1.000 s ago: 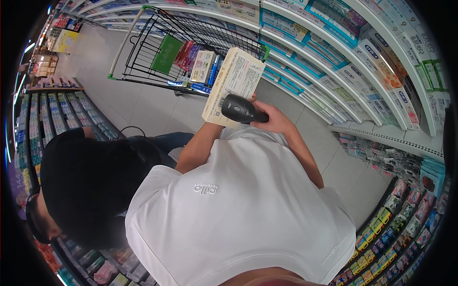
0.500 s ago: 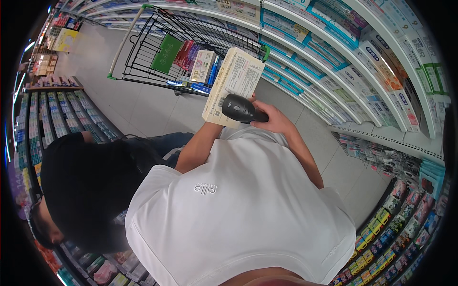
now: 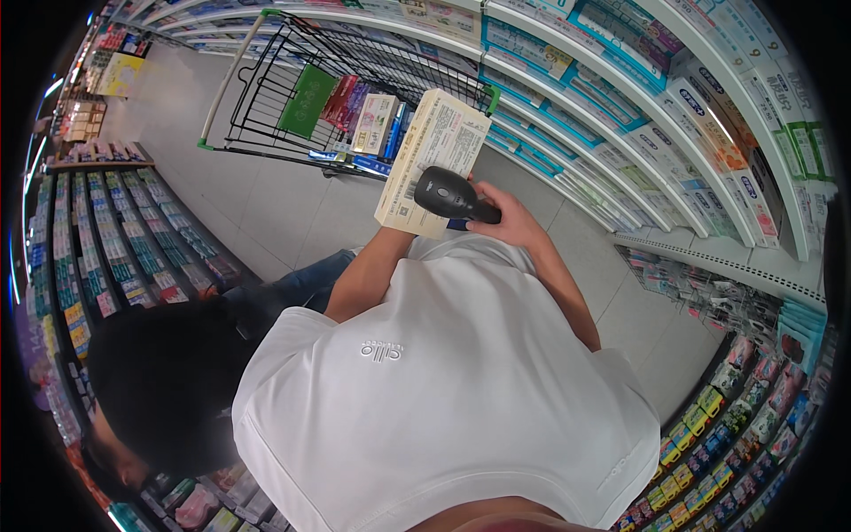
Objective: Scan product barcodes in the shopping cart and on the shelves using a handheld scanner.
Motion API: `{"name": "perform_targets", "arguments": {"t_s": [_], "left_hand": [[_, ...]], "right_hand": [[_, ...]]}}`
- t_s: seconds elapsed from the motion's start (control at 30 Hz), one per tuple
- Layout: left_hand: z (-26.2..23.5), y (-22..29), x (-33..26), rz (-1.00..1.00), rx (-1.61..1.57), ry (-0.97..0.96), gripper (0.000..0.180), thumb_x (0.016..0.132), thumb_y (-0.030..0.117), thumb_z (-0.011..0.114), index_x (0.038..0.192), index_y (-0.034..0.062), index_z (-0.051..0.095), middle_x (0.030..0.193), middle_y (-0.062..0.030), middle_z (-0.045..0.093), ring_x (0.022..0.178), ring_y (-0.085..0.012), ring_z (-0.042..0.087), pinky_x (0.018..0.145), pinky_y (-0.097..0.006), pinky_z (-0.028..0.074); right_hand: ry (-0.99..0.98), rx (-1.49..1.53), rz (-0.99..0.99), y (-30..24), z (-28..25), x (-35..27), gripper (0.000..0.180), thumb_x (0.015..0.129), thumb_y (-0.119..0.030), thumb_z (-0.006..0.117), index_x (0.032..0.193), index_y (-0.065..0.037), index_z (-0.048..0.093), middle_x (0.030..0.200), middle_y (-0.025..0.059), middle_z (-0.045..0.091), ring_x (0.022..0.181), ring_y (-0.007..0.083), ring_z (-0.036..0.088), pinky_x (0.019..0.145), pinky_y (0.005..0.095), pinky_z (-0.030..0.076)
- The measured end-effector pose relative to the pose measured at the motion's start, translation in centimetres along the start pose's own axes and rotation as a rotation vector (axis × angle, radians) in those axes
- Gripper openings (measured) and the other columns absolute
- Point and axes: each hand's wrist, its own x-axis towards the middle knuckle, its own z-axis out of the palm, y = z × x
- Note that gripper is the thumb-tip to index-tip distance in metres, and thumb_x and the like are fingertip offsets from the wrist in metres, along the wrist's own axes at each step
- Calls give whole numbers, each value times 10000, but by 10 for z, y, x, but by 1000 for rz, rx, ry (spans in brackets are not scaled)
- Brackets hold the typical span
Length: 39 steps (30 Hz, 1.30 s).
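A flat cream box [image 3: 446,140] is held out in front of my waist, its printed face with small text and codes turned up. My left hand [image 3: 395,242] holds it from below; only the wrist area shows, and the fingers are hidden behind the box. Wrapped round the handle of a black handheld barcode scanner [image 3: 443,191] is my right hand [image 3: 517,220]. The scanner's head lies over the box's lower right part, hiding some of the print. Whether the two touch, I cannot tell.
Beyond the box stands a wire shopping cart [image 3: 266,106] with a green panel [image 3: 307,100] and several boxes inside. Shelves of boxed goods [image 3: 612,89] curve along the right. A person in black [image 3: 168,381] bends close at my left, beside racks of small packages [image 3: 115,239].
The scanner has shifted very slightly to the right and down over the box. The person in black at my left has bent lower. The box stays in place.
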Motion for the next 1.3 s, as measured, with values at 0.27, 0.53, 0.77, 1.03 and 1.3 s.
{"name": "perform_targets", "arguments": {"t_s": [0.27,0.53,0.77,1.03,1.3], "left_hand": [[-25,-10,15,-47,-67,-2,572,939,455,476,1310,23,440,1023,-216,574,948,-322,607,844,-432,549],[-42,1,23,-88,-139,2,573,940,458,471,1311,23,441,1022,-213,579,943,-323,610,846,-433,548],[-62,25,28,-107,-216,14,574,942,461,467,1312,23,441,1022,-211,583,939,-323,614,847,-434,548],[-94,67,23,-171,-299,47,576,943,464,462,1313,23,441,1021,-208,588,935,-323,617,849,-435,547],[-150,112,46,-265,-388,22,577,945,467,457,1313,23,442,1020,-205,592,930,-324,621,851,-436,546]], "right_hand": [[-12,52,-25,6,-4,2,453,768,-84,739,1168,-18,535,935,54,638,845,87,576,758,255,459],[-88,29,48,8,-9,10,526,757,-131,727,1229,-23,523,1112,135,625,1009,246,620,906,355,473],[-44,57,81,18,-2,25,524,757,-138,728,1225,-35,516,1147,112,604,970,232,620,857,355,472],[120,64,137,16,9,53,399,788,-149,737,1106,-45,521,840,10,562,744,88,528,683,247,425],[236,44,153,10,24,86,368,789,-148,735,1069,-45,521,818,3,517,754,87,489,674,245,411]]}}
